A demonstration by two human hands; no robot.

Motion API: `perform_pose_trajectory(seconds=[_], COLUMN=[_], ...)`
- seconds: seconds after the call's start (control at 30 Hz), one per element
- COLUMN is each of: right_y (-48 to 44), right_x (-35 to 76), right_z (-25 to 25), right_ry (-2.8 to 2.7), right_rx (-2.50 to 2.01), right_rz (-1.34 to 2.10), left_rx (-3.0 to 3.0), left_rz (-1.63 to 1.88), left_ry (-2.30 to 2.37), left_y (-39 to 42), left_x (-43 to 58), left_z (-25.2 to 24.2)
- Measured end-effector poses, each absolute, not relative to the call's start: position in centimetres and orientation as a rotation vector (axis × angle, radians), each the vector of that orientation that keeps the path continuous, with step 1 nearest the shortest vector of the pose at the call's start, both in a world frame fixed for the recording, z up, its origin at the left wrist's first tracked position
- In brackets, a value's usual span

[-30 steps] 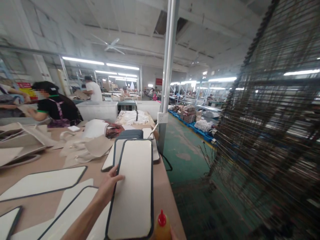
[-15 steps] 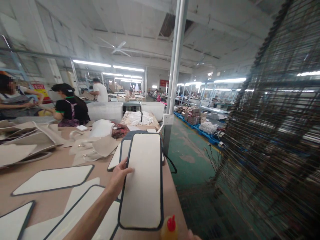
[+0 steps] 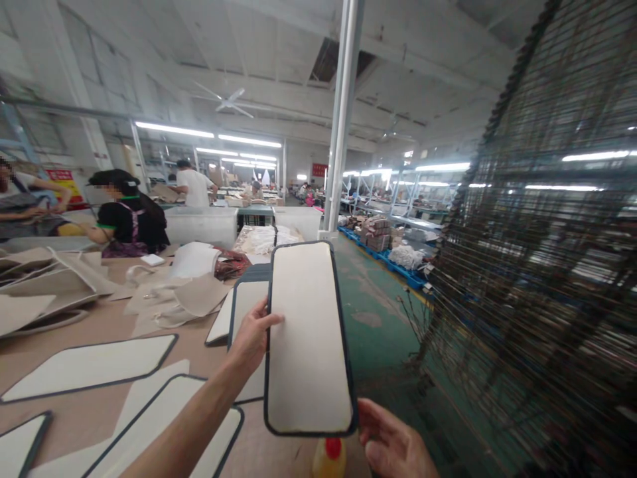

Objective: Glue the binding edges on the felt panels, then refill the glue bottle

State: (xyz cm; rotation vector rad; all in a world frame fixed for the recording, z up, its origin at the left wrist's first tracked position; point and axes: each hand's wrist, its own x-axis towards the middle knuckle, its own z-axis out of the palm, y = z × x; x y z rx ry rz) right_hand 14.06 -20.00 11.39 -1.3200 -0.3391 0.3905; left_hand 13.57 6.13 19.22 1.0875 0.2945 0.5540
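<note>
A cream rectangular panel (image 3: 308, 338) with rounded corners and a dark blue edge is held up over the table. My left hand (image 3: 253, 332) grips it by its left edge, thumb on the cream face and fingers behind. Close by its lower right corner is my right hand (image 3: 393, 441), fingers bent and apart from the thumb; whether the fingertips touch the edge I cannot tell. A bottle (image 3: 329, 459) with a red cap and yellowish contents stands below the panel. Similar panels (image 3: 249, 305) lie behind the held one, partly hidden by it.
More edged panels (image 3: 94, 365) lie on the brown table (image 3: 84, 418). Beige fabric pieces (image 3: 194, 292) are heaped farther back. A metal post (image 3: 342, 133) rises beyond the table. At right stands a dark wire rack (image 3: 488, 265) above the green floor. Co-workers (image 3: 132, 212) sit at left.
My left hand has lifted the panel and moved it right, away from the panels behind. My right hand has come up from the bottom edge to the panel's lower right corner.
</note>
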Motion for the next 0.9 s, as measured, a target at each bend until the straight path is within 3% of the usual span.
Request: perform_pose_trajectory(seconds=[0.23, 0.67, 0.9], right_y=[-18.7, -20.3, -22.8], right_x=[14.8, 17.6, 19.1], right_z=[13.0, 12.9, 14.1], right_ry=[-0.324, -0.266, -0.415], right_rx=[-1.193, -1.379, -1.355], right_rz=[0.334, 0.24, 0.343], left_rx=[1.198, 1.321, 1.351], left_rz=[0.507, 0.42, 0.345], left_ry=[0.17, 0.042, 0.032], left_y=[5.0, 2.6, -0.2], left_x=[14.5, 14.0, 14.6], left_z=[18.2, 19.0, 19.4])
